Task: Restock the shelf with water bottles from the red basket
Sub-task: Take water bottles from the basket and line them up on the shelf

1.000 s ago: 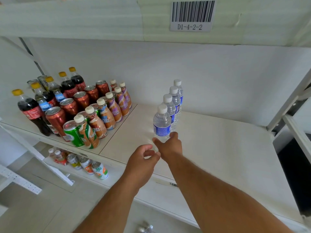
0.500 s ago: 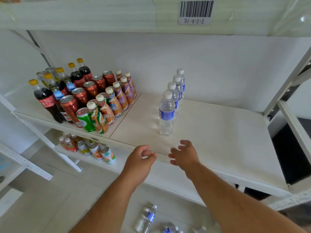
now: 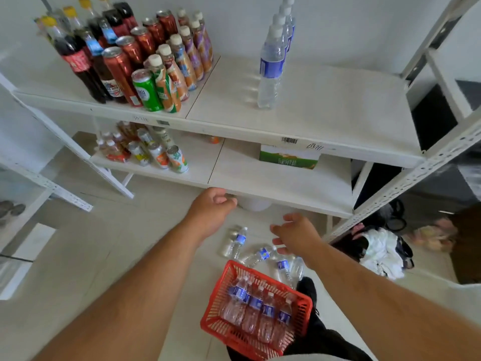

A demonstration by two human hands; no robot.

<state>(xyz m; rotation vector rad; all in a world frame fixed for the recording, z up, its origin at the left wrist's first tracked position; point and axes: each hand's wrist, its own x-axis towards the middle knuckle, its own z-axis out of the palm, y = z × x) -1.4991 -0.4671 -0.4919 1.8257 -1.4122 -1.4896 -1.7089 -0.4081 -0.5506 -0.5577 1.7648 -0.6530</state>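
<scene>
- Both hands now hang low over the floor instead of at the shelf edge, and the view has tipped down so that the red basket [image 3: 256, 311] comes into sight.
- Left hand [image 3: 212, 213]: held in front of the lower shelf [image 3: 273, 183], fingers loosely curled, holding nothing.
- Right hand [image 3: 295, 237]: above the loose bottles on the floor, fingers spread and relaxed, holding nothing.
- Red basket: on the floor near the person's feet, with four water bottles [image 3: 256, 312] lying side by side inside it.
- Loose water bottles [image 3: 257, 256]: several lie on the floor just beyond the basket's far rim; the right hand covers part of this group.
- Upper shelf [image 3: 325, 113]: a single-file row of upright water bottles [image 3: 272, 66] runs from near the middle towards the back wall; the row is well apart from the hands.
- Left part of the upper shelf: cola bottles [image 3: 78, 56], red cans [image 3: 119, 71], a green can [image 3: 145, 91] and orange drink bottles [image 3: 177, 66] stand packed in rows.
- Lower shelf: small cans and bottles [image 3: 153, 152] on the left, a green carton [image 3: 287, 158] near the middle.
- A barcode label [image 3: 289, 140] sits on the front edge of the upper shelf.
</scene>
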